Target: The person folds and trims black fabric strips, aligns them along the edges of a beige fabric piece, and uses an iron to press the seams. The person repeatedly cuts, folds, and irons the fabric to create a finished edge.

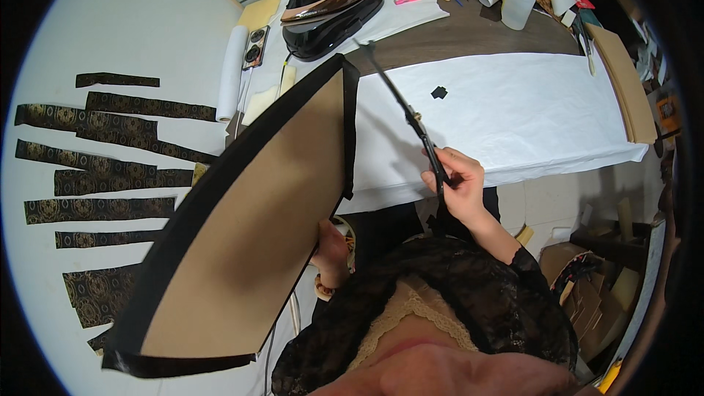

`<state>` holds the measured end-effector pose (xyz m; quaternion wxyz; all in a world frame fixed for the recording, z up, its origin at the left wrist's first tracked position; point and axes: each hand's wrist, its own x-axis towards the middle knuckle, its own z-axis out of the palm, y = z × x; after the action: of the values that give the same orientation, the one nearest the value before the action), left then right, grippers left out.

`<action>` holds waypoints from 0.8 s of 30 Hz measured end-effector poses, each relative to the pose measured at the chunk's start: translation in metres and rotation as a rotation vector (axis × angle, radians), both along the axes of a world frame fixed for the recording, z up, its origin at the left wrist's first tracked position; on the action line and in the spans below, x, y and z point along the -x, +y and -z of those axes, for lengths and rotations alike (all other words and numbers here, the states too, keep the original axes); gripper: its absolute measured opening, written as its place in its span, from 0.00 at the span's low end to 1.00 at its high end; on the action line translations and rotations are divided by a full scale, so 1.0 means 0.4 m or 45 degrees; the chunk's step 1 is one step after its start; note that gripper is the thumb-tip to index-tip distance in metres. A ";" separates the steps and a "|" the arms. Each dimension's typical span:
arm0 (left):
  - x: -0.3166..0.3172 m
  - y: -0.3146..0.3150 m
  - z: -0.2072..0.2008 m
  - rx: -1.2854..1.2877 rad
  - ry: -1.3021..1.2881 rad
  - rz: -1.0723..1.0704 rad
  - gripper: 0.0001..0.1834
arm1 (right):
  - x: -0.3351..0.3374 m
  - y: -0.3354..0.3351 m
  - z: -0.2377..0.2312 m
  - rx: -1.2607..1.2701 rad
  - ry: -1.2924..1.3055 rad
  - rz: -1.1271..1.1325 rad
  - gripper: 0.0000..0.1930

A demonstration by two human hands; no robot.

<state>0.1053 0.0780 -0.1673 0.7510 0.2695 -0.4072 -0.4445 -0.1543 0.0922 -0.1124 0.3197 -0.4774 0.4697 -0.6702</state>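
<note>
A curved tan board [253,213] with black fabric strips folded along its edges stands tilted on my left side. My left hand [334,253] grips its right lower edge, thumb on the tan face; the other fingers are hidden behind the board. In my right hand [463,183] is a pair of black-handled scissors [416,121], the blades pointing up and away, just right of the board's top corner. The blades look closed or nearly so and touch nothing I can make out. A small black fabric scrap [438,92] lies on the white cloth [513,114] beyond my right hand.
Patterned dark fabric strips [99,209] lie on a white surface at left. A steam iron [334,4] rests on its base at the back, beside a white roll [232,73]. Far right stand a spray bottle [518,4], paper rolls and a cardboard strip [620,84].
</note>
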 end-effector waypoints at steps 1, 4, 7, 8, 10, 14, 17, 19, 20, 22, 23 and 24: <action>0.006 -0.002 -0.008 -0.020 0.004 0.012 0.23 | 0.003 0.003 -0.003 -0.018 -0.043 0.026 0.21; 0.039 0.001 -0.056 -0.288 0.037 0.002 0.21 | 0.053 0.013 -0.013 0.040 0.092 0.100 0.20; 0.058 0.017 -0.056 -0.484 -0.313 -0.083 0.16 | 0.108 0.056 -0.028 -0.069 0.352 0.265 0.22; 0.059 0.019 -0.031 -0.539 -0.266 -0.027 0.16 | 0.130 0.073 -0.025 -0.110 0.408 0.311 0.22; 0.090 0.019 -0.041 -0.804 -0.081 0.098 0.17 | 0.178 0.114 -0.017 -0.103 0.556 0.450 0.23; 0.136 0.035 -0.012 -0.888 0.040 0.240 0.18 | 0.236 0.186 -0.030 -0.241 0.801 0.552 0.23; 0.201 0.042 -0.032 -0.968 0.276 0.355 0.18 | 0.269 0.213 -0.029 -0.257 0.945 0.597 0.23; 0.223 0.040 -0.020 -1.003 0.385 0.426 0.18 | 0.287 0.230 -0.035 -0.295 1.020 0.600 0.22; 0.221 0.033 0.000 -1.000 0.405 0.457 0.18 | 0.295 0.236 -0.037 -0.285 1.074 0.594 0.22; 0.223 0.026 0.027 -0.993 0.437 0.506 0.18 | 0.308 0.241 -0.035 -0.252 1.176 0.582 0.22; 0.226 0.026 0.039 -0.995 0.452 0.523 0.18 | 0.314 0.245 -0.034 -0.256 1.220 0.582 0.22; 0.226 0.024 0.048 -0.995 0.461 0.536 0.18 | 0.316 0.245 -0.033 -0.249 1.232 0.576 0.22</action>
<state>0.0149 0.0875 -0.1867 0.5459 0.3615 -0.1182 -0.7465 -0.2807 0.1903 -0.0991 -0.0424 -0.5865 0.7144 -0.3792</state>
